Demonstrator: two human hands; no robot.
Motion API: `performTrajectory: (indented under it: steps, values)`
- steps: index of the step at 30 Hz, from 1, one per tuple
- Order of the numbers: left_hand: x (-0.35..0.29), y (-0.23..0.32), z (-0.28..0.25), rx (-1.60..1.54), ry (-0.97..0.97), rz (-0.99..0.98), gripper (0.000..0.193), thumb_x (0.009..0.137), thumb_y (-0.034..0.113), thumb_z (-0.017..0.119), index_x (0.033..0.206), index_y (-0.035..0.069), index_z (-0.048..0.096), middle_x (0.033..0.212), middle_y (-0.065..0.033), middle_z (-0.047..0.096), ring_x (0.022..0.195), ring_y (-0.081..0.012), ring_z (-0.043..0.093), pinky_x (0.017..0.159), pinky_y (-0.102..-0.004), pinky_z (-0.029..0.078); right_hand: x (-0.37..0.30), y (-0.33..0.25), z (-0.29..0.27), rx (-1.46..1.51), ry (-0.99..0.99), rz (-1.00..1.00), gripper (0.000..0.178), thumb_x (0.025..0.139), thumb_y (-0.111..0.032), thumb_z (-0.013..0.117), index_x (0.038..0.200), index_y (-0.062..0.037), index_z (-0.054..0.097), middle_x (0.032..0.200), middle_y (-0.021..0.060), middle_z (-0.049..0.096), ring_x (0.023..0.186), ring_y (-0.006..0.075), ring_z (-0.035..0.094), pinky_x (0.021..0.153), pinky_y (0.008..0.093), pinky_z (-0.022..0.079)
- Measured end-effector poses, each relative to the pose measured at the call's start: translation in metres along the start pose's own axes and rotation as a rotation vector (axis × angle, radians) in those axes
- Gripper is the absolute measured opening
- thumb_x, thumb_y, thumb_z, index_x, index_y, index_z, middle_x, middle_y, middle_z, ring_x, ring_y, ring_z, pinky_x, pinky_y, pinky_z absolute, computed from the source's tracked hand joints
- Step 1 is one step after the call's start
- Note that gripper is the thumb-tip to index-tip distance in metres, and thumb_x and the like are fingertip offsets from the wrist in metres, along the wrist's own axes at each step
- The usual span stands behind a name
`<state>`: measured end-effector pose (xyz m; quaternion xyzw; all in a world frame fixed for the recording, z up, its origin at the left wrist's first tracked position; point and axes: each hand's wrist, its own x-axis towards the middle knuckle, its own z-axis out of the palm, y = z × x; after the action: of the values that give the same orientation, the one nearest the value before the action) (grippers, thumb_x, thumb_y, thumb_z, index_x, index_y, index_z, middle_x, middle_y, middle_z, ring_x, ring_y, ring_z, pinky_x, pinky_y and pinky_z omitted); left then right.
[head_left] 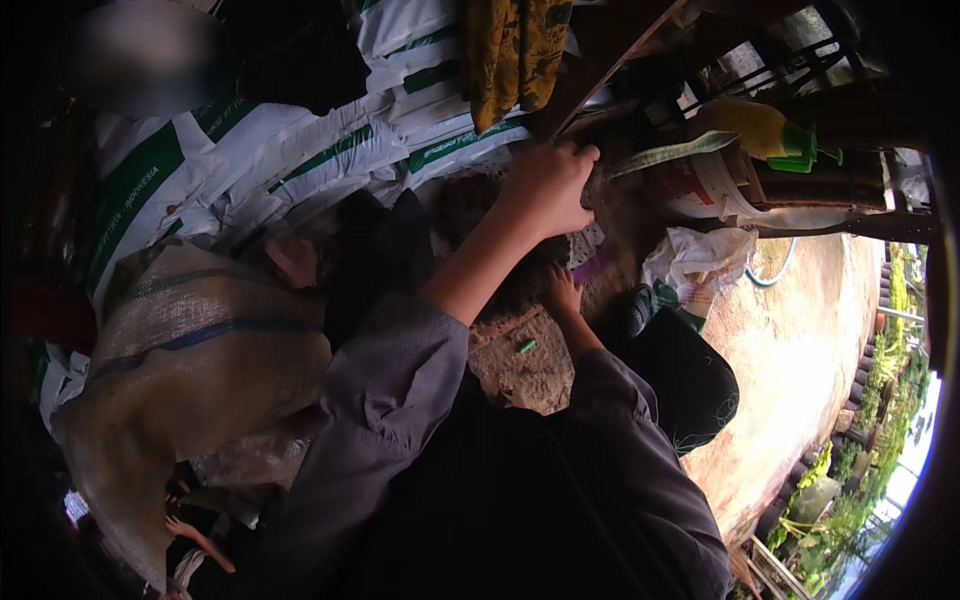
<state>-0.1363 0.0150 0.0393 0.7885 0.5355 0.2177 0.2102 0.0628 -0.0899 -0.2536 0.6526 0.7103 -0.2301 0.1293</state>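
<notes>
- Grey sleeves [400,400] fill the bottom of the view, closest to the camera.
- left hand [548,188] is stretched up onto a dark pile of soil [470,205], fingers curled down over its top edge; can't tell if they've actually got hold of anything.
- right hand [560,290] sits lower, fingers spread loosely on the soil, holding nothing.
- white sacks [300,150] are stacked just left of the left fingers, and a white bucket [700,190] sits off to their right.

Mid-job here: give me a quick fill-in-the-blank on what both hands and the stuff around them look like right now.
1. The left hand reaches up toward a pile of dark ____.
2. The right hand is ____ than the left hand in the picture.
3. Both forearms wear ____ sleeves.
4. The stacked sacks are white with ____ stripes.

Missing words: soil; lower; grey; green
</notes>
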Motion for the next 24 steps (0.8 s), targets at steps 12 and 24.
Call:
performTrajectory:
  steps: [12,24]
  values:
    - [0.010,-0.001,0.003,0.003,0.058,-0.065,0.062,0.058,0.021,0.079,0.114,0.005,0.056,0.094,-0.0135,0.060,0.088,-0.0309,0.063,0.075,-0.0405,0.052,0.068,0.000,0.028,-0.066,0.274,-0.277,0.053,0.084,-0.032,0.055,0.134,-0.0164,0.045,0.137,0.0026,0.045,0.129,0.0219,0.039,0.099,0.0588,0.033]
    - [0.008,0.000,-0.014,-0.008,0.067,-0.108,0.062,0.059,0.021,0.079,0.113,0.004,0.056,0.098,-0.0138,0.059,0.092,-0.0298,0.061,0.076,-0.0395,0.051,0.085,-0.020,0.008,-0.138,0.138,-0.236,0.054,0.084,-0.033,0.059,0.131,-0.0097,0.049,0.130,0.0059,0.052,0.121,0.0236,0.047,0.099,0.0528,0.034]
